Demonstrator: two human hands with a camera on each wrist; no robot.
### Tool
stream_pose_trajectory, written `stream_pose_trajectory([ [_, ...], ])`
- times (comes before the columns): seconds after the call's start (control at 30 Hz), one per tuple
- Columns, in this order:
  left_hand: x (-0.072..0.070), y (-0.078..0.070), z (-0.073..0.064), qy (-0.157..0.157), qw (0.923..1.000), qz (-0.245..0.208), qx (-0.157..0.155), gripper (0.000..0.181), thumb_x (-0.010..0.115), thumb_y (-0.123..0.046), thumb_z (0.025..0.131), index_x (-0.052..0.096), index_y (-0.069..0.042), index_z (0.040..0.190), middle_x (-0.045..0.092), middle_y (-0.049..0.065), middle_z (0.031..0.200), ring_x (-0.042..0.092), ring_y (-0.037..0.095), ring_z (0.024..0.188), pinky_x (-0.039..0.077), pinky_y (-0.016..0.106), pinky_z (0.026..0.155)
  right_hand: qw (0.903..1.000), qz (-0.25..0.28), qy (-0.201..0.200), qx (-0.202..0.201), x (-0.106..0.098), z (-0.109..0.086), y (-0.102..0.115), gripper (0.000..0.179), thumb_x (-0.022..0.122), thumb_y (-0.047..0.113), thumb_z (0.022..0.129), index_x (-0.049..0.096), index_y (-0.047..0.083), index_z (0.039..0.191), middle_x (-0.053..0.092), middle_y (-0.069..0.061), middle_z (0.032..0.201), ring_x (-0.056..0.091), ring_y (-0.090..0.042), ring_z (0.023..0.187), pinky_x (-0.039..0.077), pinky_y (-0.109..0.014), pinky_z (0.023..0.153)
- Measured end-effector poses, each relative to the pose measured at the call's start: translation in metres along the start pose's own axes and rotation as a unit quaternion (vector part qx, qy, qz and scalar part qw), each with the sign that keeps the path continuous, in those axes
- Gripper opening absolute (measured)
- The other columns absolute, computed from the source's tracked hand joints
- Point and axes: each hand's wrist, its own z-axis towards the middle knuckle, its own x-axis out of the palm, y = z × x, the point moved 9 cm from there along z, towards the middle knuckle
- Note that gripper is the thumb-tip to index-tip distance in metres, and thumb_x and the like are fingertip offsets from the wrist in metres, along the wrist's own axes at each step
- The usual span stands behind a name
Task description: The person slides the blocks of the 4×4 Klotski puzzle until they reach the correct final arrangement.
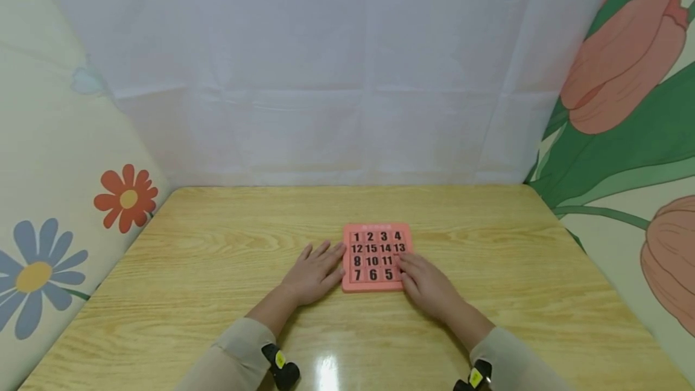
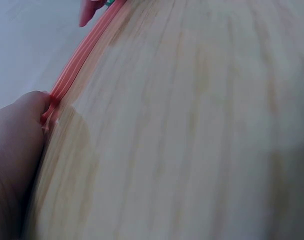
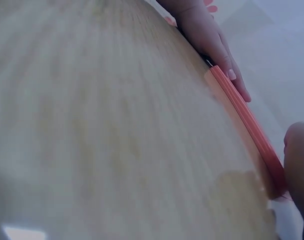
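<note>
A pink number sliding puzzle (image 1: 376,287) lies flat on the wooden table. Its top row reads 1, 2, 3, 4, and black numerals fill the rows below. My left hand (image 1: 315,273) rests flat beside it, fingers spread and fingertips at the frame's left edge. From the other side, my right hand (image 1: 431,285) reaches over the right edge, its loosely bent fingers on the lower right tiles and its thumb by the rim. Those fingers hide the right end of the third row. In the right wrist view the puzzle's side (image 3: 246,117) shows between both hands.
The light wooden table (image 1: 217,222) extends around the puzzle on all sides. A white cloth (image 1: 336,77) hangs behind its far edge. Flower-patterned cloth (image 1: 49,137) stands at the left, and tulip-patterned cloth (image 1: 624,155) at the right.
</note>
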Motion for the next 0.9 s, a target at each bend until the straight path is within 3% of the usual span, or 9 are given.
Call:
stream_pose_trajectory([
  [0.33, 0.001, 0.002, 0.000, 0.000, 1.0000, 0.001, 0.000, 0.061, 0.035, -0.046, 0.104, 0.028, -0.014, 0.156, 0.030, 0.003, 0.161, 0.018, 0.030, 0.152, 0.005, 0.055, 0.124, 0.9995, -0.018, -0.020, -0.016, -0.002, -0.018, 0.003, 0.038, 0.054, 0.021, 0.099, 0.061, 0.007, 0.133, 0.057, -0.010, 0.141, 0.052, -0.030, 0.133, 0.040, -0.048, 0.113],
  [0.6, 0.000, 0.001, -0.001, 0.000, 1.0000, -0.003, 0.003, 0.061, 0.036, -0.045, 0.104, 0.028, -0.013, 0.155, 0.030, 0.004, 0.161, 0.018, 0.031, 0.152, 0.006, 0.056, 0.124, 0.9979, -0.036, -0.029, -0.044, -0.002, -0.022, 0.010, 0.034, 0.054, 0.017, 0.098, 0.064, 0.005, 0.128, 0.062, -0.010, 0.135, 0.056, -0.030, 0.128, 0.043, -0.048, 0.110],
  [0.9, 0.000, 0.000, 0.000, -0.002, 1.0000, -0.004, 0.003, 0.061, 0.037, -0.045, 0.104, 0.029, -0.013, 0.155, 0.030, 0.004, 0.161, 0.018, 0.031, 0.152, 0.006, 0.056, 0.124, 0.9975, -0.041, -0.029, -0.049, -0.002, -0.021, 0.010, 0.035, 0.054, 0.018, 0.098, 0.064, 0.005, 0.129, 0.060, -0.010, 0.137, 0.055, -0.029, 0.130, 0.042, -0.046, 0.111],
])
